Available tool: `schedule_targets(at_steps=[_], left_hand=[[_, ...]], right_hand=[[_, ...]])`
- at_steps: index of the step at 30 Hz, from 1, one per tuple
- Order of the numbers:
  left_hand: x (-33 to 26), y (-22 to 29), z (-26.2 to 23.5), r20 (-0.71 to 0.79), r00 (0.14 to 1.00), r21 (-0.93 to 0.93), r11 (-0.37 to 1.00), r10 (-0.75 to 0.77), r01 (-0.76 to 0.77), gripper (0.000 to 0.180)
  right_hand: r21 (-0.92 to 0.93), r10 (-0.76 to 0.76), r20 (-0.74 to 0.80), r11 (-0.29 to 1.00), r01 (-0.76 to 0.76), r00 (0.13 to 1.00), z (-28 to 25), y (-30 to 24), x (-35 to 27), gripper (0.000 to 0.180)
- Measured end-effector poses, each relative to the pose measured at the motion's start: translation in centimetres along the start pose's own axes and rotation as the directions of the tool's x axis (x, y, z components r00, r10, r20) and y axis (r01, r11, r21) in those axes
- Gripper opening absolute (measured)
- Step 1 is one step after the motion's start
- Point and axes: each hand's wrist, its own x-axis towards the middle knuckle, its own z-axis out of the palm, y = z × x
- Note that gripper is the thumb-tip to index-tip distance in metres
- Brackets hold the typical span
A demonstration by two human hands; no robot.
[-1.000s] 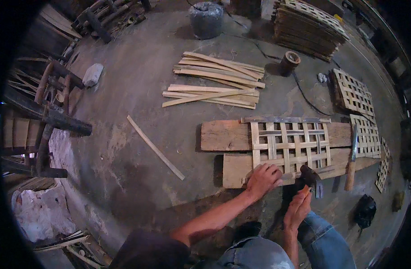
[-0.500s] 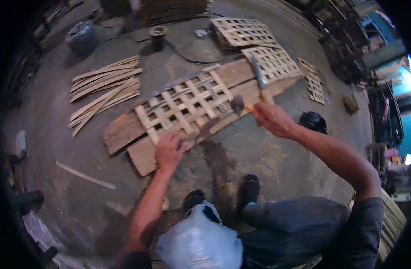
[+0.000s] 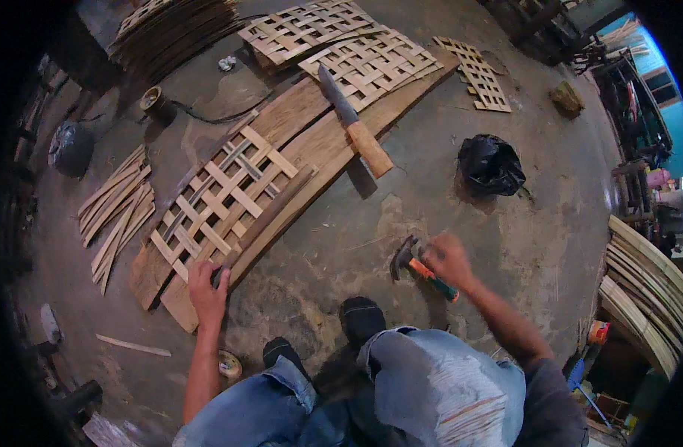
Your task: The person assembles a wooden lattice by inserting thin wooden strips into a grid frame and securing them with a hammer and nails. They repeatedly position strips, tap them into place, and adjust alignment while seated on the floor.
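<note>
At the near left end of a thick plank (image 3: 305,195), my left hand (image 3: 205,296) is closed on the end of a long brown strip (image 3: 278,211). This strip runs along the near edge of a woven slat lattice (image 3: 220,195) lying on the planks. Something dark shows between my thumb and fingers. To the right, my right hand (image 3: 448,258), slightly blurred, is just beside a claw hammer (image 3: 423,273) with an orange and green handle, low over the floor. Its fingers look loosely apart, off the handle. A wooden-handled knife (image 3: 355,125) lies across the planks, its handle jutting over the edge.
More woven lattices (image 3: 371,65) lie at the far end, with another lattice piece (image 3: 475,73) on the floor. Loose slats (image 3: 118,212) are piled at left. A black plastic bag (image 3: 492,164) sits at right, near bundled strips (image 3: 650,290). A small can (image 3: 156,104) stands behind the planks.
My right hand has come down from above the planks to the floor on the right and let go of the hammer. My left hand keeps its hold on the strip. The view has shifted.
</note>
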Motion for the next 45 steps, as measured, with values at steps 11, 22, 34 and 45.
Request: schedule_targets(at_steps=[11,22,34,45], left_hand=[[-0.2,0.5,-1.8,0.028,0.999,0.108,0.993,-0.046,0.042,0.028],[0.4,1.2,0.2,0.021,0.999,0.010,1.000,-0.025,0.025,0.025],[-0.1,0.6,-0.4,-0.009,1.000,-0.022,1.000,0.017,-0.017,0.024],[-0.1,-0.6,-0.4,0.040,0.999,0.036,0.999,0.026,-0.027,0.024]], right_hand=[[-0.171,0.008,0.065,0.985,0.003,0.998,-6.7,27.4,18.6,0.025],[-0.396,0.245,-0.110,0.878,-0.269,0.963,-8.8,40.1,15.2,0.038],[-0.328,0.116,-0.026,0.937,-0.118,0.993,-8.0,34.2,17.4,0.036],[-0.303,0.120,-0.097,0.942,-0.144,0.988,-8.8,30.6,17.0,0.028]])
